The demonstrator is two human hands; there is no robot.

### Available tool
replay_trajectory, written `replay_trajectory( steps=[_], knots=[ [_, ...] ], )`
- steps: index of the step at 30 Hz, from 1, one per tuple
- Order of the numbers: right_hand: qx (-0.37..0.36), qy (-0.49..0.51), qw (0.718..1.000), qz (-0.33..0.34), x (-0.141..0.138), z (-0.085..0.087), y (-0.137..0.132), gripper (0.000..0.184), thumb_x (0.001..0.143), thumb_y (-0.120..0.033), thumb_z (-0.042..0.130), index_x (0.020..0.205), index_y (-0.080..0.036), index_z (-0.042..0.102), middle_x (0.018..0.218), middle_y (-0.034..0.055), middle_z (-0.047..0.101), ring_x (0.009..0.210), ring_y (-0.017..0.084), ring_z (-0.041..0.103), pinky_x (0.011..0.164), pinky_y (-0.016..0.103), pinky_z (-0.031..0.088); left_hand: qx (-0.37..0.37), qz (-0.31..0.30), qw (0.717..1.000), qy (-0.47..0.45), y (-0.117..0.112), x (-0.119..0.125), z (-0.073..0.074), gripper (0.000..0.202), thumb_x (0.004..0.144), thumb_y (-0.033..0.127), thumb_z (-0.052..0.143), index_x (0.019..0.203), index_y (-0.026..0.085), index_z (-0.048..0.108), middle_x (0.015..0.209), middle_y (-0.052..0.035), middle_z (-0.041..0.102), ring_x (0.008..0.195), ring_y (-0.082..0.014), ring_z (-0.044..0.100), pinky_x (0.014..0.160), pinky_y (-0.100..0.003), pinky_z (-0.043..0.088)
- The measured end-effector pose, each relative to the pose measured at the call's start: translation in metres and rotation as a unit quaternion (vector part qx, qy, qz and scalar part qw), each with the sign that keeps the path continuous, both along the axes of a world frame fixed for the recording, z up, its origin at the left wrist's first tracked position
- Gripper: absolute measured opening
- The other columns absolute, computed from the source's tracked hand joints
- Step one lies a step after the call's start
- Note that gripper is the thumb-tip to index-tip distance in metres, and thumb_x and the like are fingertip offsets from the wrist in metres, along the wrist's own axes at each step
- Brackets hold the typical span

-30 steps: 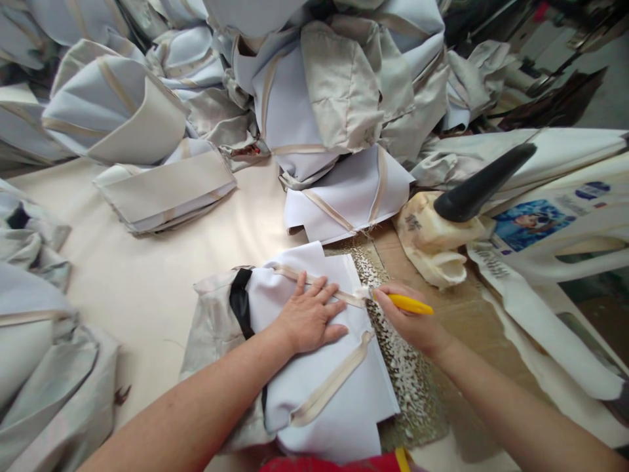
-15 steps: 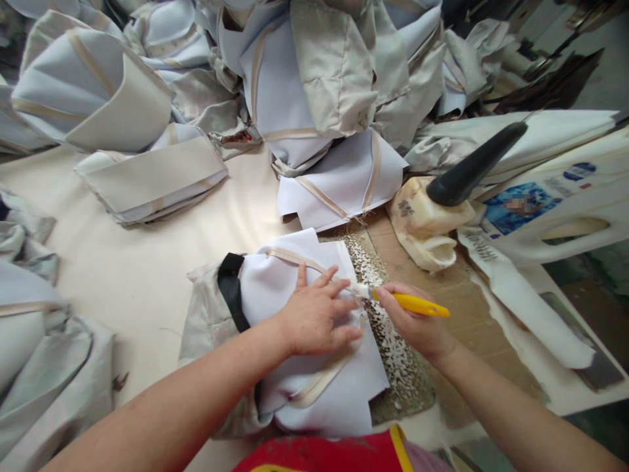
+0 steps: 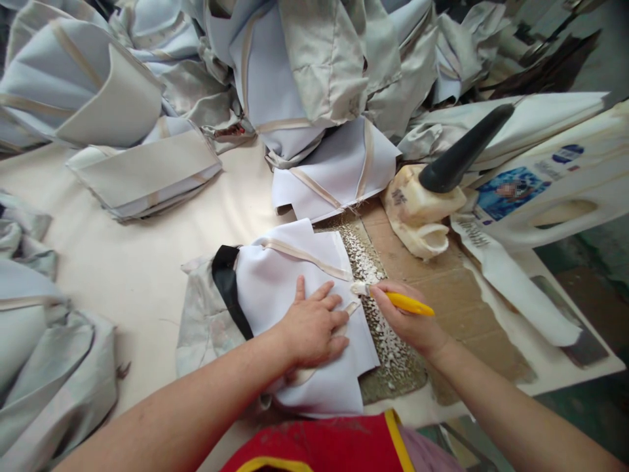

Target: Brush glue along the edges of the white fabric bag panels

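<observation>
A pale, white-lined fabric piece (image 3: 280, 275) with beige tape strips lies on the table in front of me, a black band near its left side. My left hand (image 3: 312, 328) rests flat on it with the fingers spread. In my right hand (image 3: 405, 321) is a small brush (image 3: 410, 303) with a yellow handle, and its whitish bristles touch the fabric's right edge. Under that edge runs a board (image 3: 393, 347) crusted with white, flaky stuff. My fingers hide part of the lower tape strip.
Beyond the board stands a cut-down plastic container (image 3: 425, 203) with a black-handled tool (image 3: 466, 151) in it. Cardboard (image 3: 457, 308) covers the right side of the table. A white plastic jug (image 3: 565, 177) lies there too. Similar fabric pieces (image 3: 142, 170) are heaped at the back and left.
My left hand has slid slightly down and left across the fabric, uncovering more of the upper tape. The brush has shifted a little left along the edge. The whole view has moved slightly.
</observation>
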State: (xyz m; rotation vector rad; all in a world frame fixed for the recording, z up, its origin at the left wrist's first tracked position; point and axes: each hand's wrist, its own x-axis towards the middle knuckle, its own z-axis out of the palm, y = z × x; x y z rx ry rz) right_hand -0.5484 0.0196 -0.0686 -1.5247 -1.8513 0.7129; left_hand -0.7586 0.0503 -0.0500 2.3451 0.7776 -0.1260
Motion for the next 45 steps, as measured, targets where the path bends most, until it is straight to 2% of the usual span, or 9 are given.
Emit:
replay_trajectory(
  steps=[6,12,19,25,28,32,35,41,45],
  knots=[
    [-0.061,-0.026,0.996,0.052,0.0,0.002,-0.041,0.024,0.092,-0.023,0.04,0.069,-0.019,0.047,0.064,0.0,0.049,0.062,0.017,0.048,0.061,0.027,0.035,0.007,0.006,1.0,-0.006,-0.003,-0.001,-0.004,0.034,0.08,0.042,0.05,0.11,0.027,0.056,0.122,-0.006,0.052,0.131,-0.0328,0.022,0.095,-0.072,-0.004],
    [-0.148,-0.028,0.988,0.016,0.002,0.012,-0.087,0.029,0.091,-0.024,0.039,0.064,-0.02,0.047,0.058,-0.0017,0.048,0.055,0.015,0.047,0.054,0.027,0.032,0.009,0.005,1.0,-0.003,-0.004,-0.001,-0.007,0.032,0.082,0.042,0.048,0.109,0.027,0.058,0.122,-0.0062,0.051,0.131,-0.0336,0.022,0.096,-0.071,-0.005],
    [-0.036,-0.001,0.998,-0.045,-0.004,0.01,-0.053,0.021,0.091,-0.026,0.042,0.074,-0.019,0.053,0.069,0.0016,0.057,0.067,0.018,0.054,0.065,0.027,0.039,0.03,-0.005,1.0,0.002,-0.007,0.0,-0.008,0.034,0.082,0.042,0.048,0.113,0.029,0.056,0.125,-0.0053,0.05,0.131,-0.0346,0.022,0.093,-0.074,-0.003],
    [-0.102,-0.027,0.994,0.005,-0.001,0.005,-0.111,0.026,0.092,-0.026,0.038,0.07,-0.019,0.051,0.064,0.0014,0.054,0.062,0.018,0.052,0.06,0.029,0.037,0.032,-0.012,0.999,0.02,-0.005,0.002,-0.008,0.034,0.083,0.043,0.048,0.112,0.029,0.056,0.128,-0.0048,0.049,0.132,-0.033,0.02,0.094,-0.073,-0.002],
    [-0.098,-0.015,0.995,-0.01,0.005,0.016,-0.132,0.025,0.092,-0.025,0.04,0.071,-0.02,0.052,0.065,0.0012,0.055,0.062,0.017,0.053,0.06,0.029,0.038,0.051,-0.009,0.998,0.045,-0.009,0.004,0.006,0.042,0.083,0.045,0.048,0.121,0.027,0.051,0.137,-0.0079,0.041,0.133,-0.0327,0.018,0.098,-0.07,0.004],
    [-0.036,-0.005,0.995,-0.093,0.01,0.032,-0.113,0.02,0.091,-0.027,0.045,0.075,-0.021,0.056,0.068,0.0013,0.057,0.063,0.018,0.054,0.059,0.028,0.04,0.108,-0.011,0.992,0.063,-0.036,-0.002,0.038,0.053,0.083,0.043,0.048,0.132,0.025,0.038,0.142,-0.0094,0.035,0.134,-0.0313,0.019,0.103,-0.065,0.007],
    [-0.042,0.027,0.994,-0.097,0.006,0.025,-0.082,0.024,0.091,-0.032,0.045,0.075,-0.02,0.056,0.069,0.0018,0.057,0.065,0.018,0.054,0.061,0.028,0.041,0.118,-0.022,0.99,0.079,-0.064,-0.016,0.049,0.054,0.081,0.048,0.051,0.13,0.027,0.042,0.143,-0.0072,0.033,0.134,-0.0299,0.02,0.105,-0.059,0.014],
    [-0.027,0.083,0.988,-0.127,-0.004,-0.011,-0.045,0.029,0.09,-0.041,0.043,0.077,-0.018,0.056,0.07,0.0023,0.057,0.07,0.019,0.055,0.069,0.029,0.043,0.179,-0.028,0.979,0.09,-0.1,-0.046,0.024,0.073,0.076,0.066,0.045,0.137,0.03,0.031,0.146,-0.0051,0.028,0.131,-0.0305,0.025,0.103,-0.057,0.019],
    [-0.017,0.077,0.989,-0.124,-0.002,-0.012,-0.045,0.029,0.091,-0.04,0.042,0.078,-0.019,0.056,0.07,0.0023,0.057,0.07,0.019,0.055,0.068,0.03,0.043,0.282,-0.016,0.955,0.09,-0.113,-0.051,0.004,0.051,0.088,0.043,0.042,0.136,0.031,0.034,0.141,-0.002,0.038,0.123,-0.0265,0.037,0.102,-0.049,0.024]
  ],
)
